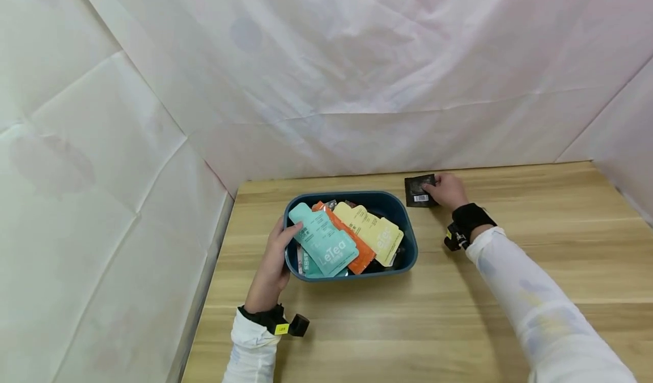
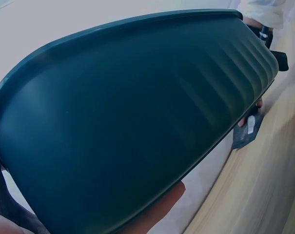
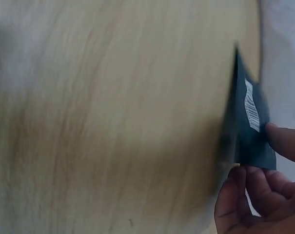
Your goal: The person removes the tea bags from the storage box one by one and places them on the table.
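Note:
My left hand (image 1: 278, 254) grips the left end of a dark blue plastic bin (image 1: 410, 224), thumb over the rim; in the left wrist view fingers reach beneath the bin (image 2: 113, 107), which is tilted. Inside lie a mint-green LeTea sachet (image 1: 331, 252), an orange sachet (image 1: 363, 254), a pale yellow sachet (image 1: 384, 238) and other packets partly hidden below. To the right of the bin, my right hand (image 1: 449, 191) pinches a small black sachet (image 1: 415, 187) by its edge. A white barcode label shows on this black sachet (image 3: 254, 141) in the right wrist view.
The wooden table (image 1: 535, 230) carries the whole scene. A pale cloth wall (image 1: 357, 88) rises at its back edge, just behind the black sachet. Another cloth wall (image 1: 102, 230) stands along the left side.

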The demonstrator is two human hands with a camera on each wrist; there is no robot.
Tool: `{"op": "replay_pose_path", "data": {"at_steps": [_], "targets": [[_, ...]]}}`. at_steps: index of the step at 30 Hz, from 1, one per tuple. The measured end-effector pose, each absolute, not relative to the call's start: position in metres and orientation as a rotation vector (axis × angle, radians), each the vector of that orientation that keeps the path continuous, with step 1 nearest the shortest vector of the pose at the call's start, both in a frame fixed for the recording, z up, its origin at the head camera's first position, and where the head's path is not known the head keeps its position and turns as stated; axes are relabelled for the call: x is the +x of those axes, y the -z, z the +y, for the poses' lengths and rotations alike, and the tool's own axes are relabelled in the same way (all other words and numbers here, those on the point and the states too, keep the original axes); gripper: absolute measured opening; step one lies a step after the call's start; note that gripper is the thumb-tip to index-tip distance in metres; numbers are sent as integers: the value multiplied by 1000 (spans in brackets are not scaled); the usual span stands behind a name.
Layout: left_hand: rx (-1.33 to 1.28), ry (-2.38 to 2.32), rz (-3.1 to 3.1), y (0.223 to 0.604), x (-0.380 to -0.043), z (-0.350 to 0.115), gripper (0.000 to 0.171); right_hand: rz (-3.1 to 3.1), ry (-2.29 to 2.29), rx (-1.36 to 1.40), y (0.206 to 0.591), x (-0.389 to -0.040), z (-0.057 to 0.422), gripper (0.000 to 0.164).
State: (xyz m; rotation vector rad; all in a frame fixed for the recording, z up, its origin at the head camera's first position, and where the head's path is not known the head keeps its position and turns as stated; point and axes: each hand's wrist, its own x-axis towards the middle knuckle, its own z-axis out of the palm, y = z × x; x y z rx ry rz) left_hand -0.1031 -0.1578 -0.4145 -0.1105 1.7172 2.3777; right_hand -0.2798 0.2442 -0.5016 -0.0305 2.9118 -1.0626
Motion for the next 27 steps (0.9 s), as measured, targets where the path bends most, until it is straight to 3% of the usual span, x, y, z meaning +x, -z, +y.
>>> {"op": "replay_pose_path", "data": {"at_steps": [4, 8, 12, 27], "targets": [[-94, -2384, 1723, 413, -104, -156, 46, 2970, 929, -22, 504, -286, 243, 46], [-61, -2391, 1712, 412, -108, -154, 47, 3081, 863, 31, 511, -287, 240, 34], [-51, -2386, 1703, 411, -110, -151, 49, 3152, 826, -4, 514, -287, 241, 49], [-45, -2359, 1715, 414, -119, -142, 49, 3197, 900, -563, 406, -255, 176, 47]]}}
